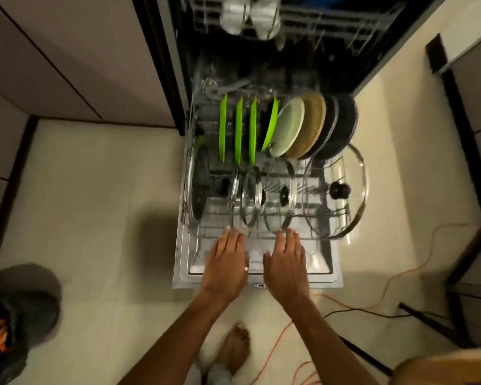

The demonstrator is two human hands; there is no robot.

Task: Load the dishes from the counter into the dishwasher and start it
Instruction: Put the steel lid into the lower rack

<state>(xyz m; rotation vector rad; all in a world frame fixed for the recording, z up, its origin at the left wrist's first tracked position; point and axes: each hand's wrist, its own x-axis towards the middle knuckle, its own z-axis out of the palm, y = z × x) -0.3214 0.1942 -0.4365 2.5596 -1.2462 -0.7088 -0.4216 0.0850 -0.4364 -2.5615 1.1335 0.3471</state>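
Both my hands, left hand and right hand, lie flat, gripping nothing, at the front rail of the lower rack — green plates and glass lids stand inside.

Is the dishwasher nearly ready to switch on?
Nearly there. Done: the pulled-out wire lower rack holds flat bright green plates, round pale and dark plates and clear glass pot lids. In hand: nothing; the left hand and right hand lie open at the rack's front edge, perhaps to push it in. Left: slide the rack in, shut the open dishwasher door, start it. The counter is out of view.
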